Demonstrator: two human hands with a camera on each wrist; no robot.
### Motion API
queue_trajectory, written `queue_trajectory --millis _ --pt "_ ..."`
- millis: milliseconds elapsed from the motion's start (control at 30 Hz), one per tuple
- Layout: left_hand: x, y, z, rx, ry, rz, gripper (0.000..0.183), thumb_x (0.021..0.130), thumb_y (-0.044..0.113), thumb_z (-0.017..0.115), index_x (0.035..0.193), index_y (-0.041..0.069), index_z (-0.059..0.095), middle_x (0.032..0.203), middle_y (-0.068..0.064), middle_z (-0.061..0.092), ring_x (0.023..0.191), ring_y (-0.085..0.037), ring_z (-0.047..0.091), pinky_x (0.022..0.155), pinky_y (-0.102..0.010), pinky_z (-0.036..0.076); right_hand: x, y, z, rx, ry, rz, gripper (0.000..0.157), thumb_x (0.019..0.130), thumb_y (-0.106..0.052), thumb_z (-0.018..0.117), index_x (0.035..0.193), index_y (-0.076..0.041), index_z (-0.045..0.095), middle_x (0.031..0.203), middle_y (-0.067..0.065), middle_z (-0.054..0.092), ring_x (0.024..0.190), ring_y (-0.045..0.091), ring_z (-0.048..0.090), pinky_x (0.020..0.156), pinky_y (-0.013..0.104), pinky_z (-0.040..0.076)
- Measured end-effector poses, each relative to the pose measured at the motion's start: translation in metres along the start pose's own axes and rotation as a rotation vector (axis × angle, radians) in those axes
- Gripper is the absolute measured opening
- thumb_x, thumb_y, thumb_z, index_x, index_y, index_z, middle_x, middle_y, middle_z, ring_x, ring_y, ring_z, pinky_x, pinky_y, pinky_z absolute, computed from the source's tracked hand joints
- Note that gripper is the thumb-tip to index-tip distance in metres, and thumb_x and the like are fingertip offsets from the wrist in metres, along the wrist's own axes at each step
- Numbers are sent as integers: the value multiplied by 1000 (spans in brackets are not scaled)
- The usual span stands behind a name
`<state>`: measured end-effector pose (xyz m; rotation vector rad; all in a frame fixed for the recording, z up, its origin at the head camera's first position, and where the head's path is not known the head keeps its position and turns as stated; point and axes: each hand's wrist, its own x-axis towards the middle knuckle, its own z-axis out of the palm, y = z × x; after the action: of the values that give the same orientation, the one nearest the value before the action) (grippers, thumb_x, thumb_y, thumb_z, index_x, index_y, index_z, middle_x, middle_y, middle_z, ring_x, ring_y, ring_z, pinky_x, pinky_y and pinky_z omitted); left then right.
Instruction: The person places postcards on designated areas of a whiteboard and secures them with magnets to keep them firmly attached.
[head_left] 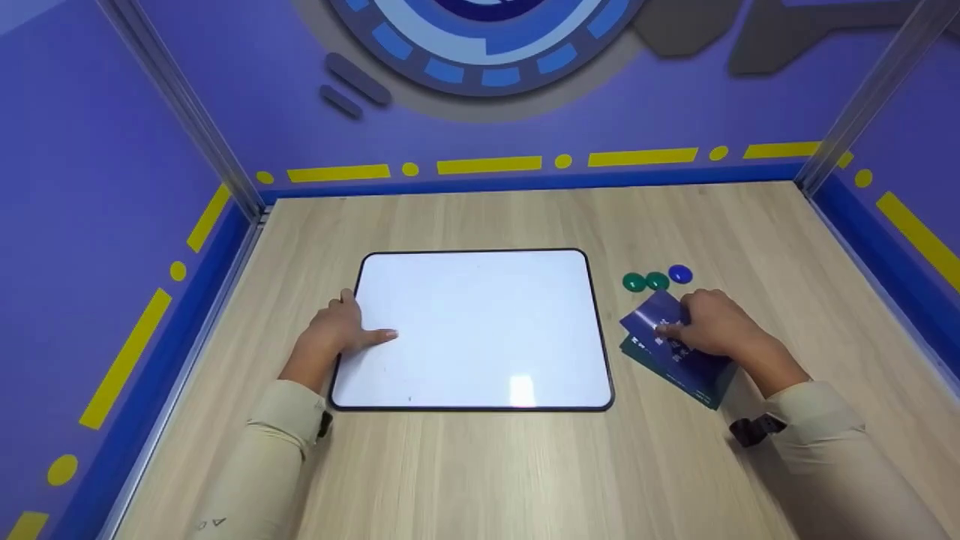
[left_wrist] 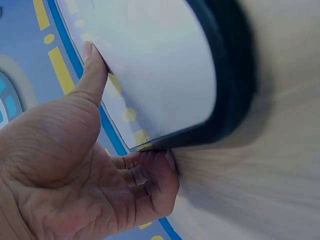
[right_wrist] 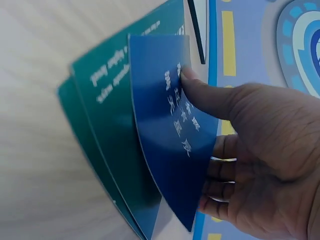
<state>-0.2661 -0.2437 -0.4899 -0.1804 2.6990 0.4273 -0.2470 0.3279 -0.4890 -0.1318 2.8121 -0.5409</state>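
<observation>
A whiteboard with a thin black rim [head_left: 480, 322] lies on the wooden table. My left hand [head_left: 334, 330] grips its left edge, thumb on the white face and fingers curled at the rim, as the left wrist view shows. To the right of the board, my right hand [head_left: 712, 322] pinches a blue card [right_wrist: 162, 105] with white writing, thumb on its printed face and fingers behind. The blue card bends and is lifted partly off the green cards [right_wrist: 107, 100], which also carry white print. Fingertips behind the blue card are partly hidden.
Just beyond the cards sit two green discs [head_left: 634, 282] and a blue disc [head_left: 680, 274], in a row on the table [head_left: 480, 465]. Blue-purple panels [head_left: 225, 97] with yellow marks enclose the table at the back and both sides, joined by metal posts.
</observation>
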Motion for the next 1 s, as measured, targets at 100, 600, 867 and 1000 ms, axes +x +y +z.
queue_trajectory --millis 100,600,867,1000 --pt "-1 -2 0 5 6 13 128 92 67 74 163 -16 9 161 -44 34 147 -58 46 119 -63 45 1 -2 -1 -13 39 -30 59 101 -31 71 131 18 60 106 31 69 87 35 69 80 59 65" --pt "-4 3 3 17 18 18 122 94 65 73 163 -16 12 160 -43 36 144 -57 48 118 -62 46 -3 -9 -20 149 8 -8 47 106 -23 57 134 14 59 122 35 67 103 43 69 95 72 57" --pt "-1 2 3 28 26 28 122 92 65 75 161 -17 16 157 -43 40 141 -56 52 116 -62 48 2 -28 -22 326 21 -37 25 105 -22 59 85 -9 53 79 3 47 79 21 53 69 33 45" --pt "1 0 3 33 28 37 121 92 66 74 159 -18 19 155 -43 42 137 -56 55 114 -61 50 7 -41 -13 420 51 -66 31 105 -21 63 79 -12 49 73 -3 40 72 16 46 64 31 39"
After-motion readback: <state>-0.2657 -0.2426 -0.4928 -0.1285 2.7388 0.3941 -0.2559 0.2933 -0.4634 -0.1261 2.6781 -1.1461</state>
